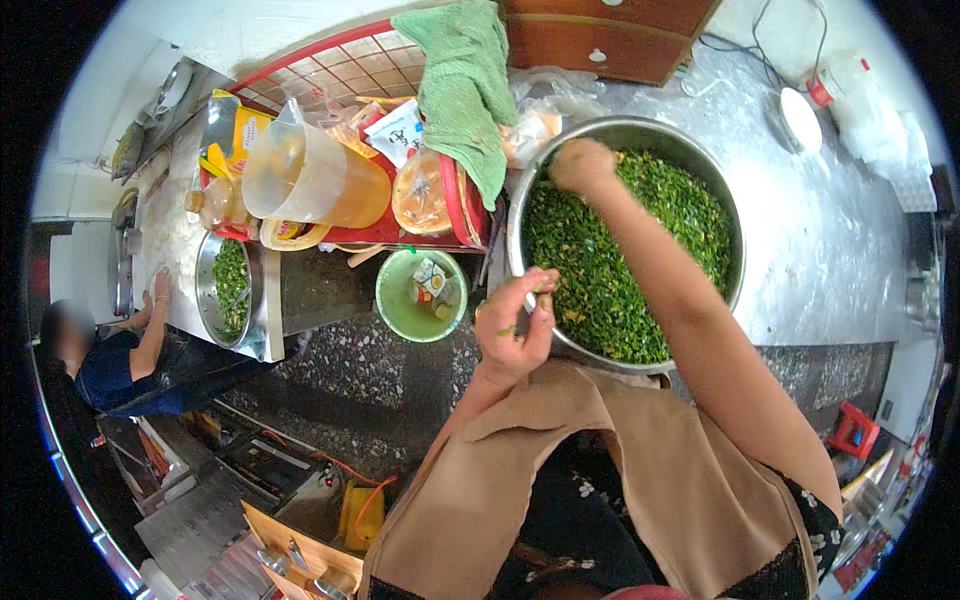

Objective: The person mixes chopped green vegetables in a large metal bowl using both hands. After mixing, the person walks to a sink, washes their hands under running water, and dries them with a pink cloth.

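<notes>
A large round metal basin (738,247) stands before me, filled with finely chopped green leaves (645,247) mixed with small yellowish bits. My right hand (583,166) is at the basin's far left inside edge, at the surface of the greens; its fingers are curled and blurred, so whether they hold anything cannot be told. My left hand (519,319) grips the basin's near left rim, fingers and thumb on either side of the metal, with green flecks on the skin.
Left of the basin, a red basket (420,238) holds a plastic jug (322,176) of amber liquid and packets under a green towel (469,97). A green bin (421,296) sits below. Another person (120,367) works at the far-left counter near a smaller bowl (206,289).
</notes>
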A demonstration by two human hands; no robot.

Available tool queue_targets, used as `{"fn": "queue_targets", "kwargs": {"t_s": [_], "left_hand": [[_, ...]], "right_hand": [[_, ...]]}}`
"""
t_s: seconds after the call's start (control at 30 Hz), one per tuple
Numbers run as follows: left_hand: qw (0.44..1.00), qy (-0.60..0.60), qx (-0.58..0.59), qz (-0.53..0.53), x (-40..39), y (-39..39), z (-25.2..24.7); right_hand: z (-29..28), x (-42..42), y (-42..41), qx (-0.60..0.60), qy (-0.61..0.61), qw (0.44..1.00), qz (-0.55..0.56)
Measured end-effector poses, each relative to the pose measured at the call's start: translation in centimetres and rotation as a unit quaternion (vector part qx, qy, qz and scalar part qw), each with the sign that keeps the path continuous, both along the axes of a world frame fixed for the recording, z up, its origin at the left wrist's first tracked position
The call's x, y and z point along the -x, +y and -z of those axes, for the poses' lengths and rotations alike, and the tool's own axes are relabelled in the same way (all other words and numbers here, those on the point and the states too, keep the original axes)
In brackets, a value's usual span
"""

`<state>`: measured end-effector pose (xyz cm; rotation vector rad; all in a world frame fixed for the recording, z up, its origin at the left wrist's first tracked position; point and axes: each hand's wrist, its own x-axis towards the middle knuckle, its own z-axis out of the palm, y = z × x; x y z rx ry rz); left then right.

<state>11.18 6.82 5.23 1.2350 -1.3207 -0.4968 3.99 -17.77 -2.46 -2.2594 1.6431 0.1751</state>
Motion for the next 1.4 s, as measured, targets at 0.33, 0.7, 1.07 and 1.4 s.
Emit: {"fn": "queue_targets", "kwargs": {"t_s": [0.33,0.7,1.07,1.4], "left_hand": [[0.999,0.016,0.046,-0.007,0.8,-0.9,2.7],[0.999,-0.02,0.024,0.042,3.3,-1.8,2.5],[0.995,0.027,-0.066,-0.071,6.5,0.3,1.4],[0.989,0.034,-0.061,-0.132,8.9,2.0,1.7]], "right_hand": [[-0.6,8.5,19.9,0.123,-0.081,0.916,-0.374],[-0.4,18.1,8.5,0.191,-0.094,0.887,-0.411],[-0.6,12.8,14.8,0.127,-0.167,0.877,-0.433],[-0.9,15.9,7.7,0.192,-0.046,0.962,-0.189]]}}
